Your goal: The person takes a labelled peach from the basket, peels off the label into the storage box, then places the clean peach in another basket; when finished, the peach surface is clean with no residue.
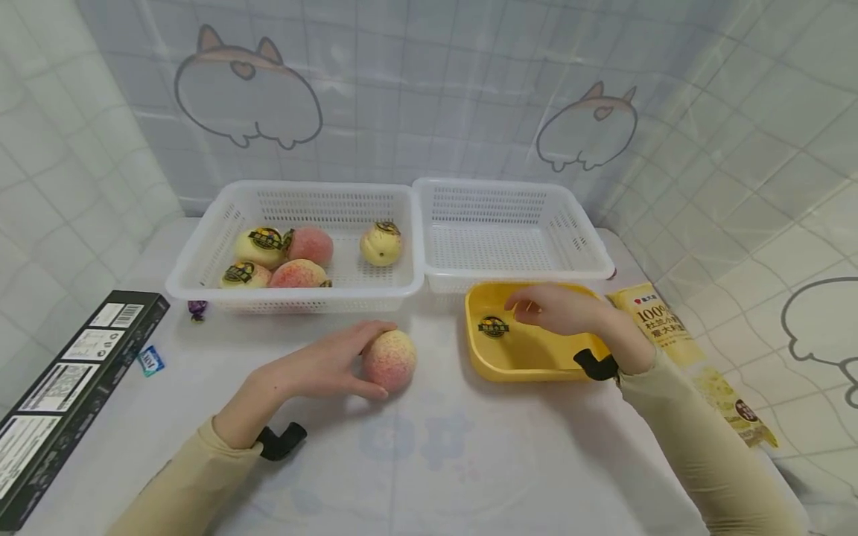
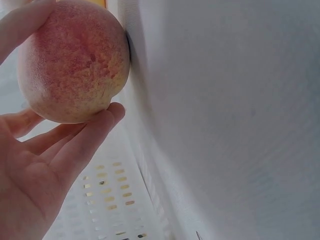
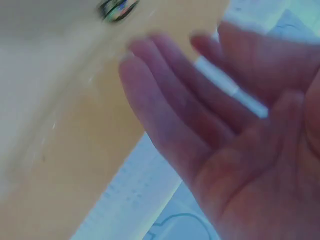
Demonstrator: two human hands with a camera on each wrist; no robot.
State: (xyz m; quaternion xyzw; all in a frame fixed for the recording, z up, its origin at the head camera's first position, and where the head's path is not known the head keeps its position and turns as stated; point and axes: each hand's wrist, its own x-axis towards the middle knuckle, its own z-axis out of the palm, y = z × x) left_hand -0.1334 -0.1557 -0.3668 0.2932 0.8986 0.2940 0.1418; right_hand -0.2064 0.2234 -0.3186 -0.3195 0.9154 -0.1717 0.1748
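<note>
In a white basket at upper left sit five peaches; at center frame, a person's left hand grips a single peach between thumb and curved fingers; right of center, the right hand hangs over a yellow tray, fingers relaxed.

Right wrist view hazy, seemingly motion-blurred

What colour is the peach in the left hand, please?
The peach is pale yellow blending into pink, clearest in the head view.
</note>
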